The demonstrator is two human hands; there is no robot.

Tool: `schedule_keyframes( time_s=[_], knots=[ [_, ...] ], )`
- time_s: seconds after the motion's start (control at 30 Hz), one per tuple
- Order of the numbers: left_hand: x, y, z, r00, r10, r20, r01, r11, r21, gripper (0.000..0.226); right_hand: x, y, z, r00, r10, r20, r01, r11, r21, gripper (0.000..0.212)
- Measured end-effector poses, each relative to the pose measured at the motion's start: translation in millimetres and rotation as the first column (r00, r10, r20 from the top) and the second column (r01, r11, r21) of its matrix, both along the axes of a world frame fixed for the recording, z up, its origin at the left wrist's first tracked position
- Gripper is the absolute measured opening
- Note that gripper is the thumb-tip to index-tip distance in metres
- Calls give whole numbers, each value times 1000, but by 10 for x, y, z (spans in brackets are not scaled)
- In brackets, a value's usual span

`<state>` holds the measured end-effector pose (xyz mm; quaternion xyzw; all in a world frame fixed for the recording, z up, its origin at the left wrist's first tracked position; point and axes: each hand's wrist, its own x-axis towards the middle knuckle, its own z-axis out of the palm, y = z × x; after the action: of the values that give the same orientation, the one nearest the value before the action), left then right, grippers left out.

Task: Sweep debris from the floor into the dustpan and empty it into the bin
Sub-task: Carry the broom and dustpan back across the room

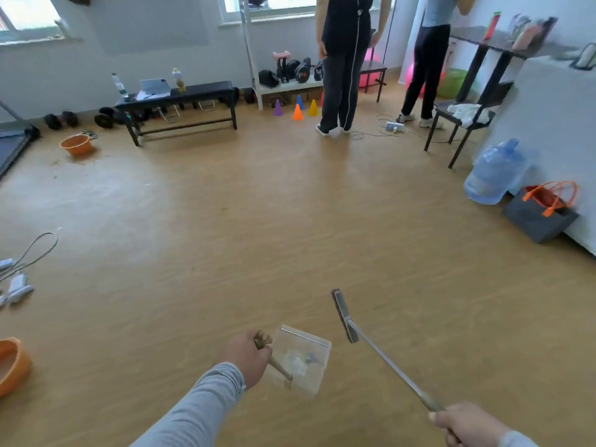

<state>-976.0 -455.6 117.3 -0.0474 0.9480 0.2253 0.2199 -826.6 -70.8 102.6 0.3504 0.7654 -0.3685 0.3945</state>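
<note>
While fingers (266, 348) grip dustpan (301, 362) and broom (380, 350), wood floor (258, 221) spreads bare.

1. Clear plastic dustpan (301, 361) on a thin handle, held off the floor at 6 o'clock, small pale debris (298, 361) inside.
2. Long metal-handled broom (380, 351), narrow dark head raised, at 5 o'clock.
3. Orange round plastic bin (77, 145), upright at 10 o'clock.

Left hand (246, 356) gripping clear dustpan (301, 361) handle, right hand (464, 425) holding broom (383, 351), wooden floor (258, 237)
</note>
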Motion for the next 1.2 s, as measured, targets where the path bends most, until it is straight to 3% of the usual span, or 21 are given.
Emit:
schedule_keyframes(
  time_s=[0.1, 0.27, 0.57, 0.7, 0.77, 0.8, 0.83, 0.87, 1.03, 1.2],
  knots=[
    [-74, 385, 46, 998, -67, -21, 68, 997, 21, 13, 222, 214, 148, 995, -93, -21, 92, 995, -29, 48],
    [-179, 1119, 14, 967, -253, 18, 251, 966, 59, 11, 666, 359, 377, 923, -380, -65, 363, 913, -184, 26],
    [-189, 2201, -70, 756, -651, 65, 651, 758, 21, 8, 1603, -29, 619, 615, -789, -15, 735, 579, -353, 21],
    [102, 2491, -131, 597, -800, 58, 797, 600, 74, 5, 2122, -407, 667, 410, -912, -18, 821, 378, -428, 8],
    [312, 2600, -107, 492, -870, 25, 870, 493, 33, 6, 2374, -603, 706, 300, -954, -11, 835, 269, -480, 25],
    [442, 2645, -73, 429, -903, 14, 903, 430, 10, 7, 2496, -716, 746, 252, -968, 3, 846, 219, -486, 66],
    [585, 2688, -48, 368, -930, 15, 930, 368, 2, 8, 2624, -832, 792, 209, -978, -15, 827, 185, -531, 55],
    [737, 2732, -39, 313, -949, 19, 950, 313, 7, 10, 2726, -959, 847, 163, -986, -41, 808, 157, -568, 58],
    [1592, 2933, -29, 56, -998, 14, 998, 56, 42, 5, 3325, -1487, 1054, -68, -983, -171, 796, 50, -604, 31],
    [2574, 3077, -21, -197, -979, 49, 980, -197, 6, 18, 3937, -1847, 1024, -386, -847, -365, 786, -95, -611, 56]
  ],
)
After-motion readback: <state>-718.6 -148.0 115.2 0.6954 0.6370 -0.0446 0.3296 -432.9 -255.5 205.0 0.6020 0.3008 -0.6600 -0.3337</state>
